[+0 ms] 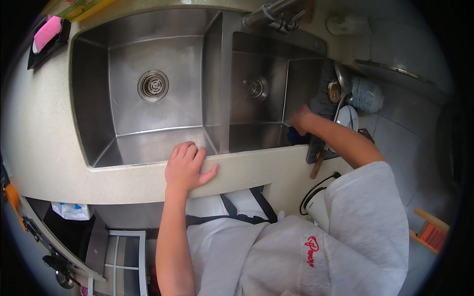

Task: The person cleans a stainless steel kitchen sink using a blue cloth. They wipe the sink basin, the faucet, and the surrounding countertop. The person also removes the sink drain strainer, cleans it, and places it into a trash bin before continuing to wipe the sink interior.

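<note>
My left hand (185,166) rests on the front rim of the large steel basin (158,116), its fingers lying over the edge and the thumb apart. It holds nothing. My right hand (302,121) reaches into the front right corner of the smaller steel basin (259,108). It is closed and somewhat blurred, and its fingers are mostly hidden. Right below it shows a dark blue thing (296,136) that looks soft; I cannot tell its kind, nor whether the hand grips it. Both basins have round drains.
The pale counter (128,182) runs round the sink, with a faucet (266,16) behind the divider. A pink sponge (47,33) sits in a black holder at the far left. Beside the small basin, a dark grey mat (323,93) lies near utensils and a clear plastic bottle (366,95).
</note>
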A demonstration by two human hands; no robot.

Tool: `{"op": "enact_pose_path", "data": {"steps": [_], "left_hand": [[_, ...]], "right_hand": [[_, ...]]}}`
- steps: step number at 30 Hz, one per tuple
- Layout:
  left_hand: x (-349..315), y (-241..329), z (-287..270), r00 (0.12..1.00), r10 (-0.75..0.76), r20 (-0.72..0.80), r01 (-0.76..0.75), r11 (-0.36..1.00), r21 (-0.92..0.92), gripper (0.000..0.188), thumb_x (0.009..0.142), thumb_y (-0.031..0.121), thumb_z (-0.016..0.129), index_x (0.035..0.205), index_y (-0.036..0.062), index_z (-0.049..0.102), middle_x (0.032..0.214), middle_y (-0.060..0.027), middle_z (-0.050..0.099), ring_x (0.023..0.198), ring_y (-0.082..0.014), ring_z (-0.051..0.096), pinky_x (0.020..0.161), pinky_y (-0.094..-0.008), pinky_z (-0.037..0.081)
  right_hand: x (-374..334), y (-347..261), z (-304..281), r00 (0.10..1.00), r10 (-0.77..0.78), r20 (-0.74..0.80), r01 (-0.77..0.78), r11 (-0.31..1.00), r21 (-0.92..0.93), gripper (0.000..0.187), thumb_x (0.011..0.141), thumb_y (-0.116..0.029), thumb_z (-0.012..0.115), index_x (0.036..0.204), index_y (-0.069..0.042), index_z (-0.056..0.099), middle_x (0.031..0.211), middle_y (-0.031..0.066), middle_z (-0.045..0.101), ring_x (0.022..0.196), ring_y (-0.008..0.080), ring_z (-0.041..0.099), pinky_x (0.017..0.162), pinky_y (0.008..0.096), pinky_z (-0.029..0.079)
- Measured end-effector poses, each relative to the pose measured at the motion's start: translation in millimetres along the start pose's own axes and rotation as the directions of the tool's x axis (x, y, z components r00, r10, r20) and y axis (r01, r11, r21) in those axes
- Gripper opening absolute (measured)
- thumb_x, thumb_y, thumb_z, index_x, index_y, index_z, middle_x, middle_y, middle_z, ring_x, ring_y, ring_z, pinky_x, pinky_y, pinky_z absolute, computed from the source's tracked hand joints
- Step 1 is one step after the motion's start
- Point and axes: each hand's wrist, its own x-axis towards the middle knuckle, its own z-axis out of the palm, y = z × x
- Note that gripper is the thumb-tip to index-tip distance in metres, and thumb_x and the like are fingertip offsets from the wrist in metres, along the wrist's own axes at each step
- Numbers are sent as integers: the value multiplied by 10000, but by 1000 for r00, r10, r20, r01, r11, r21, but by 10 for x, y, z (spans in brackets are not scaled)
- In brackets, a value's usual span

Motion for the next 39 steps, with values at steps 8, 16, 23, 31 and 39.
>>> {"op": "enact_pose_path", "data": {"steps": [8,16,23,31,39], "left_hand": [[-17,-50,34,999,34,-4,-33,999,16,414,669,394,738,860,45,623,902,-124,579,944,-309,572,830,-408,470],[19,17,-46,999,38,-27,-37,999,11,377,692,383,728,820,48,611,855,-109,567,908,-292,570,829,-405,466],[70,33,8,996,87,33,-89,994,57,387,673,375,737,856,50,635,906,-110,587,901,-297,573,791,-399,458],[122,106,7,991,96,88,-103,992,77,357,663,332,728,860,49,636,905,-118,593,851,-301,571,742,-403,461],[88,60,112,971,87,221,-115,986,117,323,680,330,722,863,77,642,884,-109,611,855,-304,591,751,-401,459]], "right_hand": [[313,1287,-347,633,401,-662,-482,873,69,145,865,-153,613,885,-198,749,897,39,719,828,164,699,606,308,527],[855,124,190,883,325,-338,-197,912,361,221,876,-185,580,1013,-123,742,1121,105,689,1118,314,613,878,486,509],[1197,865,-149,527,730,-436,-433,672,601,162,852,-99,605,947,-78,735,1010,158,692,1003,285,668,694,369,587],[814,-101,-542,940,70,-334,335,-6,942,430,827,-205,667,1183,27,599,1109,180,665,942,282,661,788,401,554],[851,-142,-2163,583,776,-240,785,-464,410,623,967,-440,430,1345,55,404,1319,291,507,1210,387,536,997,442,446]]}}
